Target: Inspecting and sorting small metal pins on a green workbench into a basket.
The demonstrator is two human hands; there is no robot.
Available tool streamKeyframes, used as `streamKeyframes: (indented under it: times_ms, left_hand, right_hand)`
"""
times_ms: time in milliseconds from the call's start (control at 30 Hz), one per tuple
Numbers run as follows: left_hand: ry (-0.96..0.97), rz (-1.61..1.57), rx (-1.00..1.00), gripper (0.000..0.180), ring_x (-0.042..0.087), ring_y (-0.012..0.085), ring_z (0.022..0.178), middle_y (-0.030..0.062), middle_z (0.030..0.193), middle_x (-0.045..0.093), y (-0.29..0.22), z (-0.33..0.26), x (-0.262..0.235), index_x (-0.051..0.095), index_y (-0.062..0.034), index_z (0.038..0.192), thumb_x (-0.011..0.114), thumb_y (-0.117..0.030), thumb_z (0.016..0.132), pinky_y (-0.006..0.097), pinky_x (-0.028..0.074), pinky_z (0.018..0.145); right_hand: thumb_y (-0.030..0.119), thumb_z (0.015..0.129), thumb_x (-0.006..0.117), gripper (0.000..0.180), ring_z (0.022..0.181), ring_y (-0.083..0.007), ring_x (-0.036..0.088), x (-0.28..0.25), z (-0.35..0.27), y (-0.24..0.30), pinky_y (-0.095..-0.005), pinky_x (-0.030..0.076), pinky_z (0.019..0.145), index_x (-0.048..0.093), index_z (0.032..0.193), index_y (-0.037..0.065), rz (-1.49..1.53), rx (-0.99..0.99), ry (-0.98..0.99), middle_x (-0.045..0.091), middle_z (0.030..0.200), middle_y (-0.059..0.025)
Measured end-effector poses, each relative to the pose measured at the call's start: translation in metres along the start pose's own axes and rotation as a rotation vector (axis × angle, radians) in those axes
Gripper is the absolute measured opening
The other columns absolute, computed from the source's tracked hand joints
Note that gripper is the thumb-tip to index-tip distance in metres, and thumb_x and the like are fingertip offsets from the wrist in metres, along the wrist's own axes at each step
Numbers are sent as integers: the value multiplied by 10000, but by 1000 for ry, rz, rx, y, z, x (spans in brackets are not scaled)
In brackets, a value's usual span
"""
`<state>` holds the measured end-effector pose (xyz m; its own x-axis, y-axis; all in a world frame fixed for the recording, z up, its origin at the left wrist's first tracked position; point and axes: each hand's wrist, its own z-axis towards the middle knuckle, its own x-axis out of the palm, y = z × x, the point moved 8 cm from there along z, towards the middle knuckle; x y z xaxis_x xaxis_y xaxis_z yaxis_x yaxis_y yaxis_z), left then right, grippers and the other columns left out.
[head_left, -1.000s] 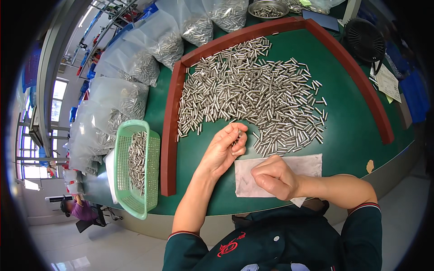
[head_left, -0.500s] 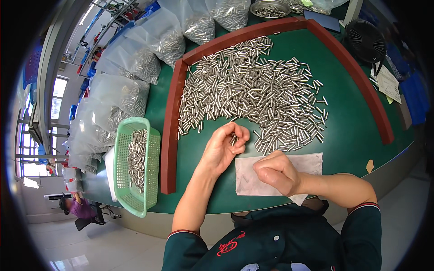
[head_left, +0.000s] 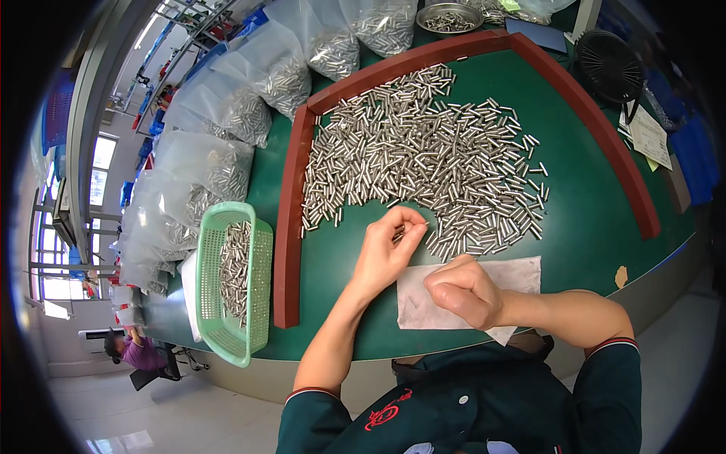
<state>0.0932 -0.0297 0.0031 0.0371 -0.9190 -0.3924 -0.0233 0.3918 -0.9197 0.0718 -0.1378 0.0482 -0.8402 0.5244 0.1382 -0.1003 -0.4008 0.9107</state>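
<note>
Pins (head_left: 398,232) apparently in left hand (head_left: 384,253).

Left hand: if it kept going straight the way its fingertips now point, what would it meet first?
The left hand, pinching a small metal pin, points up and right. It would probably first meet the near edge of the pile of metal pins on the green table; height above the table is unclear.

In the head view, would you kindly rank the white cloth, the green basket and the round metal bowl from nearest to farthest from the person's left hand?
1. White cloth: just right of the left hand, under the right hand.
2. Green basket: off to the left, beyond the red rail.
3. Round metal bowl: far back, at the table's top edge.
</note>
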Motion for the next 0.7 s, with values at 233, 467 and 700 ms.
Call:
streamKeyframes:
  times_ms: [233, 467, 700]
  left_hand:
    - [279, -1105, -307, 120, 312, 44, 531, 48, 759, 515, 19, -3, 16, 507, -76, 900, 555, -167, 837, 169, 256, 471]
    - [295, -1123, -317, 120, 319, 48, 533, 40, 746, 508, 22, -2, 17, 512, -66, 906, 547, -161, 841, 169, 262, 470]
    - [292, -1136, -332, 124, 312, 48, 526, 28, 717, 492, 23, -3, 18, 513, -56, 904, 525, -169, 854, 172, 258, 471]
  right_hand:
    - [148, 808, 409, 343, 376, -181, 305, 0, -1, -2, -310, 251, 392, 287, 512, 24, 19, -5, -12, 301, 457, -63]
    - [148, 805, 409, 341, 379, -179, 299, 0, 0, -1, -310, 252, 394, 286, 513, 22, 6, -8, -11, 300, 458, -63]
    - [143, 792, 411, 327, 377, -187, 304, 0, -1, -2, -310, 256, 391, 288, 513, 26, -7, 3, -7, 306, 459, -65]
